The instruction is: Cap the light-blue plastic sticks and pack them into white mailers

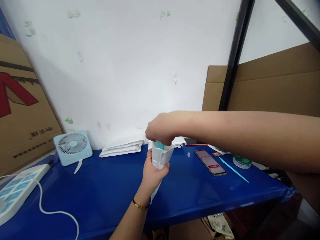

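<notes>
Your left hand [154, 173] is wrapped around a white packet [160, 158], fingers closed on it, holding it up over the blue table [112, 190], mouth upward, with a teal item [159, 145] showing inside. Your right hand [160, 128] is curled at that mouth; fingertips hidden, can't tell if they grip anything. 1 phone [210, 163] lies right of the packet, near 1 teal strip [233, 169].

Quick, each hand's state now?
Left hand: closed around a crinkled white open-topped pouch.
Right hand: curled over its teal contents; fingertips hidden, grip can't be told.
</notes>
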The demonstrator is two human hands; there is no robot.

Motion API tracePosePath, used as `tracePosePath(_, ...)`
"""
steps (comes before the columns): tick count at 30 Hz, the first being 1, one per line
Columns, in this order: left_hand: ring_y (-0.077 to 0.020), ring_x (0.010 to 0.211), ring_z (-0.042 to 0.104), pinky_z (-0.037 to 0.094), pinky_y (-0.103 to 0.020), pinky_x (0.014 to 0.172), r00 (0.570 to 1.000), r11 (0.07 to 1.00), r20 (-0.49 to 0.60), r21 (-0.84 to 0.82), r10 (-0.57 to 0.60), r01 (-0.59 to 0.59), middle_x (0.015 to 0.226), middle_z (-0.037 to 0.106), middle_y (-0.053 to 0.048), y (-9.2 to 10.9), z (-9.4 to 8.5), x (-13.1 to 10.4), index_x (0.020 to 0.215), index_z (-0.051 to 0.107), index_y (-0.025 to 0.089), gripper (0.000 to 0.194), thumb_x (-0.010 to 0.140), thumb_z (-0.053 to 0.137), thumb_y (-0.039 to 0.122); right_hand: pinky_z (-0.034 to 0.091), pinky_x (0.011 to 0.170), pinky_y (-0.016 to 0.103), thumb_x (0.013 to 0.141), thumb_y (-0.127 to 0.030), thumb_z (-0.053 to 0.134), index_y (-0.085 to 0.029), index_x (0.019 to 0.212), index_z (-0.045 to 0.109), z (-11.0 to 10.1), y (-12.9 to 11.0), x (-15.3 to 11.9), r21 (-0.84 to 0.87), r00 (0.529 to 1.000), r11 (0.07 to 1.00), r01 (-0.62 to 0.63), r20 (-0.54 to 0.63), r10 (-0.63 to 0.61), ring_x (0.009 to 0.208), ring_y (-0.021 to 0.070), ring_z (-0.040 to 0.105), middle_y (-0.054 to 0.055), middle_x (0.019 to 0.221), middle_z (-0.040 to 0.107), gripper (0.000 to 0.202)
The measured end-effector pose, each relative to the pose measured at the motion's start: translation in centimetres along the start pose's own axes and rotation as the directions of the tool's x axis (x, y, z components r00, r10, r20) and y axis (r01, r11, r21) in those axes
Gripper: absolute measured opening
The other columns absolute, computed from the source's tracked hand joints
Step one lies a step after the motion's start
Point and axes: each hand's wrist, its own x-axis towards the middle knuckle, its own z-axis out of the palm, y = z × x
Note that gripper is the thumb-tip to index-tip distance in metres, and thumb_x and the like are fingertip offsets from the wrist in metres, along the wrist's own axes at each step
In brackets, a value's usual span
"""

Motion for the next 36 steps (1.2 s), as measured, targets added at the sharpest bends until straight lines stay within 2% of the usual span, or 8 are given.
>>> tracePosePath(4, -0.0173, 0.082, 0.058, 0.047, -0.029, 0.071, 0.999, 0.987, 0.040, -0.160, -0.013, 0.019, 0.097, 0.059, -0.004, -0.3, -0.8, 0.1, 0.123, 0.033, 0.020, 0.069, 0.064, 0.068, 0.025, 0.040, 0.062, 0.022, 0.049, -0.011, 0.076, -0.017, 0.080, 0.067, -3.0, 0.1, -1.4, -0.220, 0.988, 0.963, 0.156, 0.038, -0.152, 0.066, 0.0116, 0.056, -0.003, 0.069, 0.060, 0.033)
tracePosePath(10, -0.0169, 0.075, 0.058, 0.047, -0.029, 0.068, 0.970, 0.921, 0.231, -0.358, -0.076, 0.158, 0.092, 0.060, -0.006, -1.8, -2.4, 1.2, 0.121, 0.040, 0.018, 0.068, 0.061, 0.072, 0.029, 0.037, 0.058, 0.022, 0.058, -0.012, 0.072, -0.022, 0.087, 0.068, -1.8, 3.7, -1.3, -0.183, 0.957, 0.944, 0.273, 0.151, -0.247, 0.077, 0.0136, 0.055, 0.001, 0.098, 0.060, 0.031)
tracePosePath(15, -0.0233, 0.089, 0.060, 0.047, -0.037, 0.080, 0.969, 0.955, 0.244, -0.294, 0.030, 0.045, 0.097, 0.063, -0.010, -0.2, -4.3, 4.2, 0.110, 0.052, 0.013, 0.048, 0.067, 0.066, 0.028, 0.037, 0.064, 0.024, 0.074, -0.026, 0.062, -0.015, 0.085, 0.064, -0.1, 5.1, -2.1, -0.173, 0.912, 0.939, 0.298, -0.240, -0.333, 0.073, 0.0115, 0.052, 0.004, 0.090, 0.060, 0.015)
tracePosePath(21, -0.0262, 0.119, 0.046, 0.031, -0.045, 0.103, 0.877, 0.932, 0.380, 0.090, 0.294, -0.352, 0.125, 0.054, -0.007, 0.3, -5.8, 0.1, 0.115, 0.058, 0.025, 0.052, 0.066, 0.061, 0.010, 0.035, 0.058, 0.028, 0.085, -0.023, 0.049, -0.019, 0.079, 0.060, 10.3, 2.5, -7.7, -0.346, 0.822, 0.878, 0.330, -0.353, -0.447, 0.072, 0.0145, 0.050, 0.003, 0.082, 0.058, 0.012)
tracePosePath(26, -0.0252, 0.125, 0.039, 0.027, -0.048, 0.107, 0.836, 0.819, 0.534, 0.421, 0.124, -0.390, 0.137, 0.042, -0.007, -3.4, -5.7, -9.0, 0.136, 0.032, 0.031, 0.076, 0.067, 0.060, 0.015, 0.043, 0.060, 0.030, 0.087, -0.024, 0.045, -0.023, 0.080, 0.058, 21.5, 1.0, -10.5, -0.109, 0.877, 0.926, 0.362, -0.298, -0.378, 0.072, 0.0159, 0.055, 0.003, 0.079, 0.061, 0.014)
tracePosePath(28, -0.0278, 0.120, 0.046, 0.039, -0.045, 0.100, 0.783, 0.727, 0.579, 0.434, 0.228, -0.533, 0.132, 0.048, -0.009, -4.7, -5.3, -11.0, 0.138, 0.027, 0.030, 0.089, 0.060, 0.071, 0.030, 0.047, 0.062, 0.029, 0.086, -0.025, 0.047, -0.025, 0.089, 0.058, 23.3, 1.2, -10.6, 0.085, 0.896, 0.936, 0.342, -0.328, -0.298, 0.076, 0.0167, 0.057, 0.003, 0.083, 0.062, 0.011)
tracePosePath(32, -0.0203, 0.109, 0.056, 0.050, -0.030, 0.088, 0.654, 0.391, 0.604, 0.525, 0.456, -0.756, 0.108, 0.066, -0.003, -5.9, -4.5, -11.6, 0.121, 0.051, 0.031, 0.046, 0.077, 0.058, 0.022, 0.051, 0.062, 0.030, 0.083, -0.025, 0.050, -0.030, 0.095, 0.055, 24.3, 1.9, -9.9, 0.412, 0.921, 0.871, 0.268, -0.375, -0.106, 0.074, 0.0180, 0.060, 0.001, 0.082, 0.063, 0.014)
tracePosePath(36, -0.0148, 0.093, 0.064, 0.053, -0.019, 0.080, 0.686, 0.383, 0.494, 0.583, 0.534, -0.717, 0.089, 0.071, -0.002, -5.4, -3.9, -10.9, 0.101, 0.061, 0.021, 0.023, 0.079, 0.056, 0.020, 0.051, 0.066, 0.035, 0.078, -0.029, 0.055, -0.034, 0.104, 0.054, 24.9, 1.5, -9.3, 0.388, 0.879, 0.887, 0.250, -0.475, -0.040, 0.081, 0.0227, 0.060, 0.003, 0.093, 0.063, 0.026)
